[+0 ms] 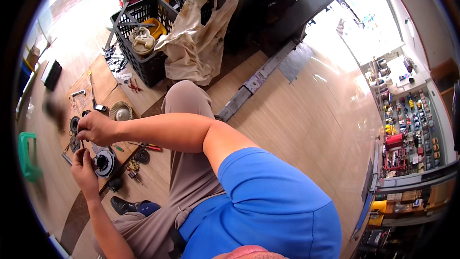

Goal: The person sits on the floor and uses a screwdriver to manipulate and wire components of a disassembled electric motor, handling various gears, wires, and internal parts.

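Observation:
My right hand [98, 128] reaches in from above, its fingers closed on a small, thin dark piece [81, 142] too small to name. Just below it, my left hand [84, 171] has thumb and fingers raised at the lower end of that piece; part of its grip is hidden. Beside the left hand lies a round grey motor-like part [105, 162] with a black centre. Dark round parts [74, 143] lie behind the hands. A pale finned wheel [120, 111] rests above my right forearm on the brown cardboard [103, 92].
A black crate [152, 69] holding yellow and whitish parts stands ahead, a stained cloth [199, 43] draped beside it. Red-handled pliers [152, 147] and a black disc [142, 156] lie near my knee. At far left is a green plastic stool [28, 157]. A metal post [244, 91] runs diagonally.

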### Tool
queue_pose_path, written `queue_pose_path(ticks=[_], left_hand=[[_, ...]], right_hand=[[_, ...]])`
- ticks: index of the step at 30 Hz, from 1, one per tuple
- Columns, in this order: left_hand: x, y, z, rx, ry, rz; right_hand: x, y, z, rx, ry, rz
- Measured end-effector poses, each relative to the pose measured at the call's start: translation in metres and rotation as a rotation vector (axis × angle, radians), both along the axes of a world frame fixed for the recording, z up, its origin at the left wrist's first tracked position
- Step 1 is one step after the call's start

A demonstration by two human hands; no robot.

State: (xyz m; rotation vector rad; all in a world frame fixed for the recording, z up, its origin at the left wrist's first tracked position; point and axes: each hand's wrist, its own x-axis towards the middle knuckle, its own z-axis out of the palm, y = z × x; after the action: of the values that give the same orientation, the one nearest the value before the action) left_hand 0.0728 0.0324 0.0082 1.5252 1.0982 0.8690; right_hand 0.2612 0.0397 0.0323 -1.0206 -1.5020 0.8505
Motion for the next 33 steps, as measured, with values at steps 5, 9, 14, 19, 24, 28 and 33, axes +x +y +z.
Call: queue_pose_path(ticks=[5,9,14,19,24,28,33], left_hand=[[0.009,-0.011,0.003,0.432,0.308,0.169],[-0.002,-0.005,0.0,0.029,0.033,0.097],[-0.001,-0.009,0.001,-0.342,-0.533,-0.129],[0.003,-0.018,0.008,-0.468,-0.699,-0.293],[0.008,-0.011,-0.004,-0.411,-0.612,-0.183],[0.007,-0.009,-0.011,0.02,-0.114,0.015],[0.0,-0.006,-0.023,0.149,0.03,0.14]], right_hand=[[0.001,-0.005,0.005,0.073,-0.102,-0.04],[0.004,0.003,-0.001,0.199,-0.165,-0.017],[0.004,0.002,0.001,0.227,-0.069,0.014],[-0.002,-0.006,0.007,-0.056,0.237,0.174],[-0.003,-0.002,0.002,0.137,0.041,0.027],[-0.006,-0.003,0.003,0.118,-0.099,-0.043],[-0.004,-0.002,0.002,0.181,-0.137,0.026]])
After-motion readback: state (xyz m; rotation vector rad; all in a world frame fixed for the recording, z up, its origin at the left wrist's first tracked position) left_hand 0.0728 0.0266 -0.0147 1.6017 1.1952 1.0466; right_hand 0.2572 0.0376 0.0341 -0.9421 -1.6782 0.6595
